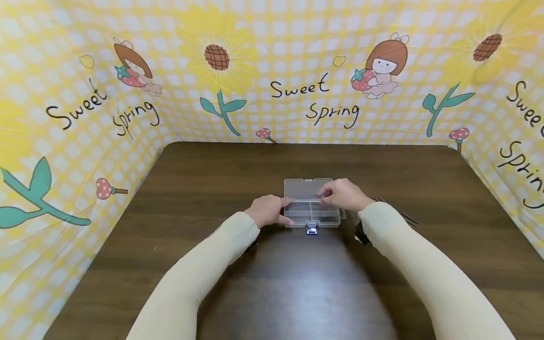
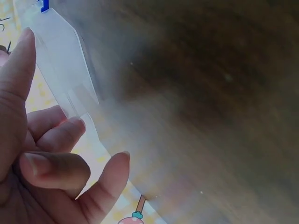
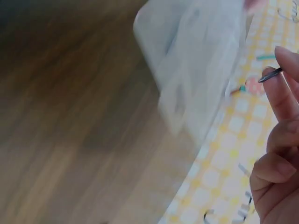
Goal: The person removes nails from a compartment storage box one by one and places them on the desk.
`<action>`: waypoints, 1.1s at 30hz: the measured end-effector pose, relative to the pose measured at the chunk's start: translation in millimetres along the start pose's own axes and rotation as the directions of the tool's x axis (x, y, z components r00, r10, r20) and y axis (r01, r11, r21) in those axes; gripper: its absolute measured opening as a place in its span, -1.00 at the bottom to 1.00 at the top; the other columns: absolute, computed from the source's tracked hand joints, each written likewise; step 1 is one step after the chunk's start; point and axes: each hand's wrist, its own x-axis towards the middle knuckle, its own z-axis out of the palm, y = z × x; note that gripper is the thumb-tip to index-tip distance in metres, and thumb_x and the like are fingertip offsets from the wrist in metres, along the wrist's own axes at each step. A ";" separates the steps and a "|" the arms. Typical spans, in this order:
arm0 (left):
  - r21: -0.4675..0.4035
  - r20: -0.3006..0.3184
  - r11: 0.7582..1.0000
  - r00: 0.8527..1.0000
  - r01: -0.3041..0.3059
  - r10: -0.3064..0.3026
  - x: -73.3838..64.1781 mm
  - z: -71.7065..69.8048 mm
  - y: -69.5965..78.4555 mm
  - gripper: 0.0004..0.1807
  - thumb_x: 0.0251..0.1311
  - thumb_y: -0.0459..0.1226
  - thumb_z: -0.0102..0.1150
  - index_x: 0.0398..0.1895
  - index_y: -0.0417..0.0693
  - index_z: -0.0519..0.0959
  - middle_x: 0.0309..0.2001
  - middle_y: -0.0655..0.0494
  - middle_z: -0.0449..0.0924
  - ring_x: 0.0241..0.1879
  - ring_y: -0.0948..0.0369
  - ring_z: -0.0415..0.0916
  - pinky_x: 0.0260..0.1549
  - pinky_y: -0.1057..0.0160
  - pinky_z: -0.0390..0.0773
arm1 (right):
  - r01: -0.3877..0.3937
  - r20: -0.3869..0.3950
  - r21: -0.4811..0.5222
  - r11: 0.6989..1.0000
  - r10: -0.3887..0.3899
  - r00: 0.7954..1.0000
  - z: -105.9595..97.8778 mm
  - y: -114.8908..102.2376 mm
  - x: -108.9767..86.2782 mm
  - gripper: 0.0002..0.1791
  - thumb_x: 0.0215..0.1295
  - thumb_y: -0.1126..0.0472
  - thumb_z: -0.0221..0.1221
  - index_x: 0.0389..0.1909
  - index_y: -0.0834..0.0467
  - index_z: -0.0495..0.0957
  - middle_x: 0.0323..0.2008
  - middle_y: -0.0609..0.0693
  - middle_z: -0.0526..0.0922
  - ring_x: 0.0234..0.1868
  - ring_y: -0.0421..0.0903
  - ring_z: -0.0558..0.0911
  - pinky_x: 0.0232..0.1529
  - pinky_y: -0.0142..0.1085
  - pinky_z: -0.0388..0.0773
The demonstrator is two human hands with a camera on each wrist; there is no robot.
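A clear plastic compartment box (image 1: 303,219) lies on the table with its lid (image 1: 301,189) raised at the back and a blue latch (image 1: 311,230) at the front. At its left end my left hand (image 1: 267,211) grips the box, thumb near the front corner and fingers toward the hinge. Over the back right compartments, my right hand (image 1: 346,194) pinches a nail (image 3: 271,75) between thumb and forefinger. Its dark pointed tip sticks out past the fingertips in the right wrist view. What lies inside the compartments is too small to tell.
To the right of the box, partly behind my right forearm, lie several thin dark metal pieces (image 1: 410,219). The brown wooden table (image 1: 221,174) is bordered at the back and sides by a yellow checked cloth (image 1: 297,56).
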 end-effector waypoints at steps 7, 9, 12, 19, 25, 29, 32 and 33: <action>0.022 -0.004 1.000 1.000 -0.007 0.007 0.9 -4.0 3.2 -0.22 0.00 0.13 0.34 0.33 0.11 0.41 0.07 0.03 0.60 -0.04 0.10 0.55 -0.21 0.07 0.55 | -0.032 -0.030 -0.061 0.998 0.031 0.999 -23.9 41.2 -35.9 -0.77 0.25 0.27 0.20 -0.13 0.31 0.67 -0.23 0.12 0.71 -0.26 -0.02 0.65 -0.21 -0.08 0.53; 0.022 -0.002 1.000 1.000 -0.017 0.017 1.8 -3.8 5.1 -0.22 0.00 0.14 0.33 0.32 0.13 0.42 0.06 0.02 0.61 -0.05 0.10 0.56 -0.22 0.07 0.55 | -0.063 -0.016 -0.062 0.996 0.062 0.998 -30.8 55.1 -50.0 -0.73 0.31 0.28 0.16 -0.06 0.37 0.62 -0.19 0.19 0.69 -0.21 0.05 0.65 -0.19 -0.04 0.53; 0.016 0.000 1.000 1.000 -0.017 0.017 2.3 -1.9 6.1 -0.21 0.00 0.14 0.33 0.33 0.13 0.41 0.07 0.03 0.60 -0.05 0.11 0.55 -0.23 0.10 0.55 | -0.112 0.001 -0.055 0.992 0.113 0.994 -43.0 72.0 -67.6 -0.69 0.36 0.30 0.10 0.00 0.43 0.55 -0.16 0.27 0.66 -0.18 0.13 0.64 -0.20 0.01 0.53; 0.072 -0.011 0.996 0.999 0.048 -0.047 0.0 -5.2 3.0 -0.22 -0.05 0.19 0.33 0.29 0.18 0.45 -0.05 0.06 0.65 -0.22 0.15 0.55 -0.42 0.11 0.52 | -0.173 -0.028 -0.106 0.979 0.171 0.985 -62.6 104.4 -92.8 -0.71 0.33 0.29 0.11 -0.05 0.41 0.59 -0.16 0.29 0.66 -0.16 0.20 0.63 -0.21 0.05 0.52; 0.069 0.003 0.996 0.998 0.056 -0.056 -1.6 -8.7 2.9 -0.23 -0.05 0.18 0.34 0.28 0.16 0.46 -0.11 0.07 0.65 -0.27 0.17 0.52 -0.41 0.11 0.50 | -0.229 -0.019 -0.144 0.963 0.228 0.973 -71.1 125.4 -110.1 -0.70 0.31 0.26 0.14 -0.06 0.40 0.60 -0.15 0.33 0.65 -0.14 0.27 0.61 -0.24 0.07 0.52; 0.052 0.007 0.997 0.999 0.047 -0.048 -2.3 -9.4 3.6 -0.23 -0.04 0.16 0.34 0.29 0.15 0.45 -0.09 0.07 0.65 -0.24 0.16 0.53 -0.38 0.09 0.51 | -0.260 -0.023 -0.162 0.952 0.260 0.965 -73.0 132.9 -115.0 -0.69 0.30 0.23 0.15 -0.07 0.37 0.61 -0.13 0.34 0.64 -0.12 0.31 0.59 -0.24 0.11 0.50; 0.062 0.005 0.998 1.000 0.030 -0.030 -0.8 -8.8 4.5 -0.23 -0.03 0.16 0.34 0.29 0.14 0.45 -0.07 0.09 0.65 -0.21 0.15 0.55 -0.35 0.06 0.53 | -0.293 -0.008 -0.178 0.939 0.296 0.955 -72.6 134.7 -117.9 -0.70 0.28 0.19 0.17 -0.10 0.33 0.63 -0.12 0.33 0.64 -0.11 0.31 0.59 -0.26 0.12 0.49; 0.069 0.006 0.997 1.000 0.023 -0.024 0.1 -8.4 5.0 -0.22 -0.03 0.17 0.33 0.30 0.15 0.44 -0.05 0.10 0.64 -0.20 0.16 0.55 -0.34 0.05 0.53 | -0.307 -0.002 -0.185 0.934 0.312 0.950 -72.3 135.1 -119.0 -0.71 0.27 0.19 0.17 -0.12 0.32 0.64 -0.12 0.32 0.64 -0.12 0.30 0.59 -0.28 0.11 0.49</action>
